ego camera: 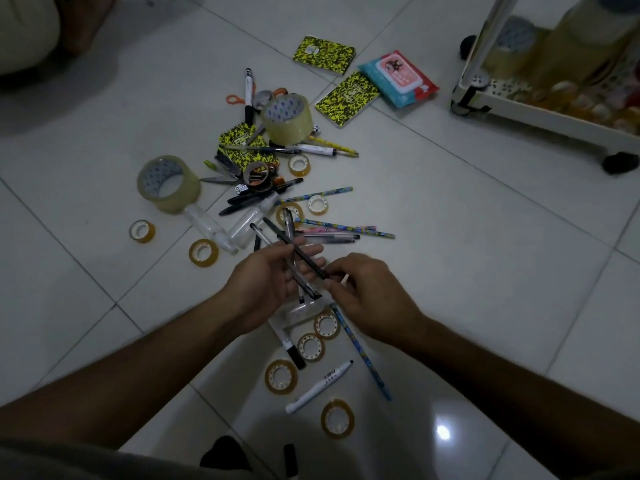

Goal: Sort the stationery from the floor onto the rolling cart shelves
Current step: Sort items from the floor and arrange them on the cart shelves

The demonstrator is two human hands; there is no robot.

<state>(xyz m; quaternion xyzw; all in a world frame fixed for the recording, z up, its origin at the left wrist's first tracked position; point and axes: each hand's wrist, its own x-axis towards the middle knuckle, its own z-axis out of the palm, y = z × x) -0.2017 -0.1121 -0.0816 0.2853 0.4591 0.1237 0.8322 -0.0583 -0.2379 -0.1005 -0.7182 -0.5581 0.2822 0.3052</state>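
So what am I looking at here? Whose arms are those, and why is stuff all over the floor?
The camera sits on a person's head, looking down, so those are their own arms. The left hand holds a bunch of pens, and the right hand pinches one of them. On the white floor lie tape rolls, yellow notebooks, pencils, markers and scissors. The cart at top right is where it all goes.
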